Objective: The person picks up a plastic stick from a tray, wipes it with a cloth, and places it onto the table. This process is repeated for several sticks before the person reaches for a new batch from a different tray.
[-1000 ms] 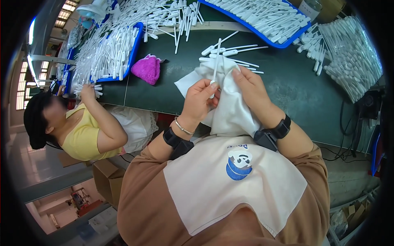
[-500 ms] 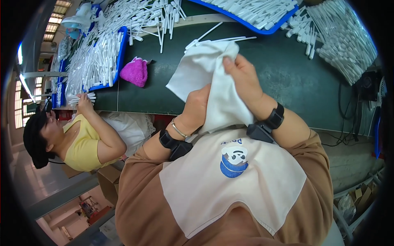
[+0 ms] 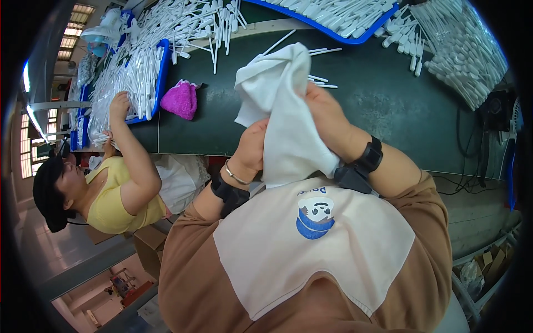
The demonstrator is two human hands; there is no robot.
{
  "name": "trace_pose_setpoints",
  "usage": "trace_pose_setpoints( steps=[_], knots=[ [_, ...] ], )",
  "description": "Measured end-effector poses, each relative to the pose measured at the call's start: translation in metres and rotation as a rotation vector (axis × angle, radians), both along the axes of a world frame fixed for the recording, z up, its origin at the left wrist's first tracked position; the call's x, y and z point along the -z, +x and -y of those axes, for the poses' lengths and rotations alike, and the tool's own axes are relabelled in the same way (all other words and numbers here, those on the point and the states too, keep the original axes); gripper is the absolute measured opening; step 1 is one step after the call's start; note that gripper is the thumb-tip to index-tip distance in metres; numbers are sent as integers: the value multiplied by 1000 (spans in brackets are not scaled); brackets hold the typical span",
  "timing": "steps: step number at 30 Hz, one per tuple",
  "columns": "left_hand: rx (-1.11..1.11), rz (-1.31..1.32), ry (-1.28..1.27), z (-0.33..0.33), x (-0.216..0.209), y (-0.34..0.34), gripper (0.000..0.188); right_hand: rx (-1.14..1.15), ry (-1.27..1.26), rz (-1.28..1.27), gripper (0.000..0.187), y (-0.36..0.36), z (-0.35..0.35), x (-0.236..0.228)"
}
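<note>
A white cloth (image 3: 286,127) hangs in loose folds between my two hands, above the near part of the green table (image 3: 400,105). My left hand (image 3: 252,145) is closed on its left edge. My right hand (image 3: 327,116) grips the cloth's right side, with the fingertips partly covered by the fabric. Past the cloth and by my right hand lie several thin white sticks (image 3: 325,84), some partly hidden by the fabric. Whether the cloth wraps anything cannot be seen.
A pink cloth (image 3: 180,100) lies left of my hands. Blue trays (image 3: 162,77) of white stick-like pieces stand at left and far side, with loose heaps around them. Bagged pieces (image 3: 469,61) sit at far right. A co-worker (image 3: 119,188) in yellow works at the left.
The white cloth has shifted and bunched up more between my hands, baring more sticks beside my right hand. My left hand has come slightly nearer. The co-worker's one hand has reached to the tray.
</note>
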State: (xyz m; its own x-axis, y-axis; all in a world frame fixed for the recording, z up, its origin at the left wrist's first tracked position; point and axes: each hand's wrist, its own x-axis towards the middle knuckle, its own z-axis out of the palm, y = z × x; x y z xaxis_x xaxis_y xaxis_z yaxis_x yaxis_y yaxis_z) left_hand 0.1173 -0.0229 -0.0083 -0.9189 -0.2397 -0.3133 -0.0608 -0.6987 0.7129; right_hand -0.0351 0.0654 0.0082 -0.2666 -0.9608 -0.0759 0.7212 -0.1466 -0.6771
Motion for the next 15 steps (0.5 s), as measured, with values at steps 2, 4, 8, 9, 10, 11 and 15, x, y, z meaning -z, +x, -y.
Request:
trace_pose_setpoints(
  steps=[2, 4, 8, 9, 10, 11, 15],
  knots=[
    [20, 43, -92, 1, 1, 7, 29, 32, 7, 44, 29, -7, 1, 1],
    [65, 27, -134, 3, 1, 12, 27, 232, -44, -21, 28, -15, 2, -3],
    [29, 26, -159, 10, 3, 21, 26, 383, -57, -53, 27, -31, -1, -17],
    [-3, 29, -162, 12, 4, 24, 26, 405, -51, -53, 27, -32, -1, -19],
    [-12, 27, -164, 17, 6, 24, 26, 397, -54, -55, 27, -30, 0, -17],
    [58, -163, -95, 25, 9, 21, 27, 326, -60, -139, 29, -28, 0, -12],
    [105, -407, 25, 29, 3, 12, 28, -15, -46, -305, 37, -6, -3, -7]
  ],
)
